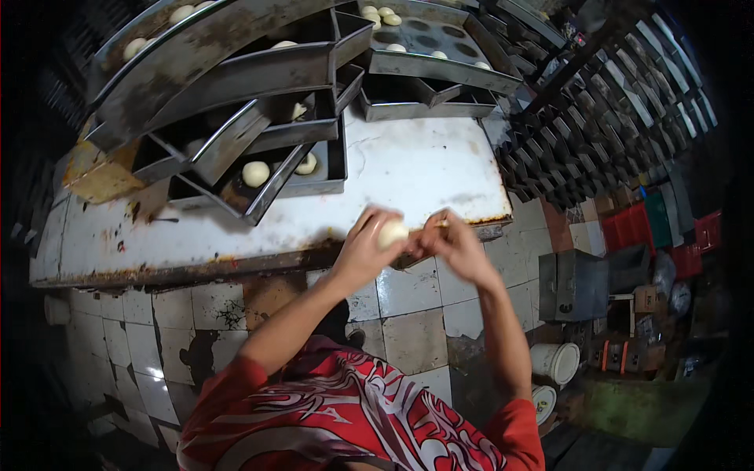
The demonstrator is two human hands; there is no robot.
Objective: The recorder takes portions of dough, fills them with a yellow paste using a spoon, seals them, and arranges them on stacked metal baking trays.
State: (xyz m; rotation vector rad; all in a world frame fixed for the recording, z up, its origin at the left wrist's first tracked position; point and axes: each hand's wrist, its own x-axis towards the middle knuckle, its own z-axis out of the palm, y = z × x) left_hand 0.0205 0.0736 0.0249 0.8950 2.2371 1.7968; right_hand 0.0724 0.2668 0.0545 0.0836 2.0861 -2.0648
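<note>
My left hand point(367, 245) is closed around a pale, round dough ball point(393, 233), held in the air just past the front edge of the white worktable point(424, 169). Close beside it, my right hand point(454, 245) has its fingers curled in; a small pale bit shows at the fingertips, too blurred to name. To the left, stacked metal trays point(314, 188) lie crosswise on the table. One dough ball point(255, 173) sits in the lowest of them, with another dough ball point(306, 163) partly hidden by a tray wall.
Farther back, a tray with round hollows point(424, 35) carries several dough balls. Tall stacks of dark metal trays point(605, 110) stand at the right. On the tiled floor are a grey metal box point(580, 284), a white bucket point(556, 362) and red crates point(628, 229).
</note>
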